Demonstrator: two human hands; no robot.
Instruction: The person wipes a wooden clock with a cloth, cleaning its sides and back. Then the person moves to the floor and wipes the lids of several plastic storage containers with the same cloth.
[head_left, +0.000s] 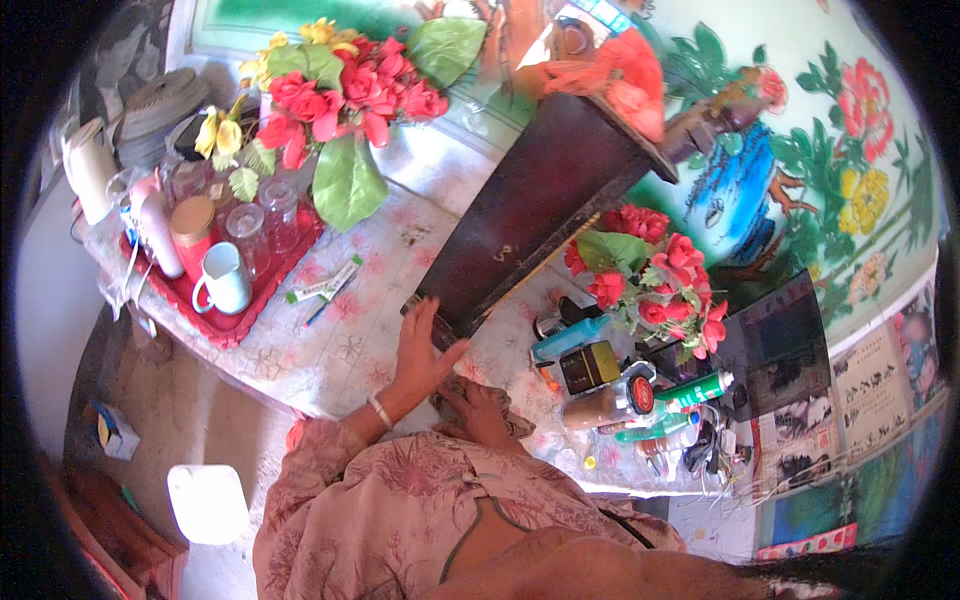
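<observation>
My left hand (421, 352) rests with its fingers spread against the lower near end of a tall dark wooden case (536, 210), which stands on a table with a flower-patterned cover (367, 322). Below and to the right, my right hand (480, 412) presses on a crumpled greyish-brown cloth (517, 426) near the table's front edge. Red fabric or artificial flowers (626, 82) sit at the top of the case. A pen (316, 313) and a slim white-and-green packet (345, 274) lie to the left of the case.
On the left, a red tray (225, 330) holds a pale blue mug (227, 279), glasses and a red jar. Artificial flowers (375, 86) stand behind it. To the right are more flowers (675, 277), a black-and-yellow box (590, 367), several bottles and tangled cables (720, 450). A painted panel (847, 150) stands behind.
</observation>
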